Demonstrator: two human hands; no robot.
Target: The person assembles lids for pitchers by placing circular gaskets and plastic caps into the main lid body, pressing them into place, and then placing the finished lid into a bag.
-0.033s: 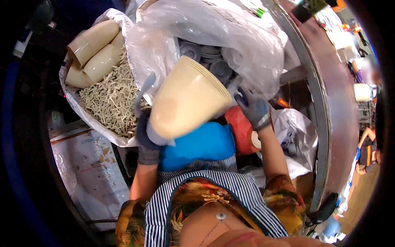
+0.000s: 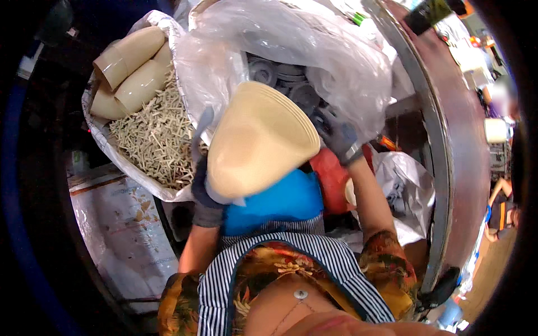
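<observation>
A beige plastic pot (image 2: 260, 140), tapered with several rim lines like a nested stack, lies tilted over my lap. My left hand (image 2: 203, 182), in a dark glove, is closed round its narrow end. A grey curved strip (image 2: 203, 123) rises beside that hand; I cannot tell whether it is a glove finger or a blade. My right hand (image 2: 343, 140), in a grey and dark glove, is at the near edge of a clear plastic bag (image 2: 358, 84), by grey round plastic parts (image 2: 304, 94). Its fingertips are blurred and partly hidden.
On the left, a white sack (image 2: 157, 189) holds beige pots (image 2: 131, 56) and short pale sticks (image 2: 151, 140). Blue material (image 2: 274, 201) covers my lap, beside a red rounded object (image 2: 330, 173). A metal-edged table (image 2: 437, 129) curves along the right; another person (image 2: 500, 210) is beyond.
The pot has tipped slightly, and its wide end has shifted down and right. My right hand has moved a little further among the round parts and looks more blurred.
</observation>
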